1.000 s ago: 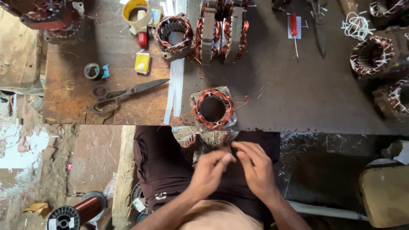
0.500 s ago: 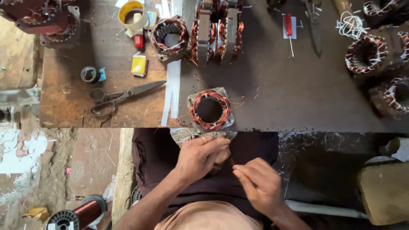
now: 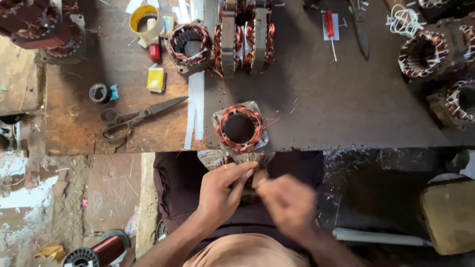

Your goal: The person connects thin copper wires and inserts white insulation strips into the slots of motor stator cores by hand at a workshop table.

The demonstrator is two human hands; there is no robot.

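A: Packages and labels on the worn wooden and metal tabletop (image 3: pixel 321 104)?

B: A small yellow rectangular box (image 3: pixel 156 79) lay at upper left, beside a small red cylindrical cap (image 3: pixel 155 51) and below a yellow roll of tape (image 3: pixel 144 21). A dark tape roll with a blue tab (image 3: pixel 101 92) sat further left. A white card carrying a red-handled screwdriver (image 3: pixel 330 24) lay at top centre-right. White paper strips (image 3: pixel 194 111) ran down the middle, next to grey metal scissors (image 3: pixel 138 116).

A: The work piece?

B: A small copper-wound stator (image 3: pixel 242 165) was held over the lap, just below the tabletop edge, between both hands. A second round copper-wound stator on clear plastic (image 3: pixel 240 127) stood on the tabletop directly above it.

A: Hand states?

B: Left hand (image 3: pixel 225 190) was closed in a pinch, thumb and fingers on the held stator's near side. Right hand (image 3: pixel 287 202) was motion-blurred, just beside the piece; I could not tell its grip.

A: Floor?

B: A spool of copper wire (image 3: pixel 106 248) lay at lower left.
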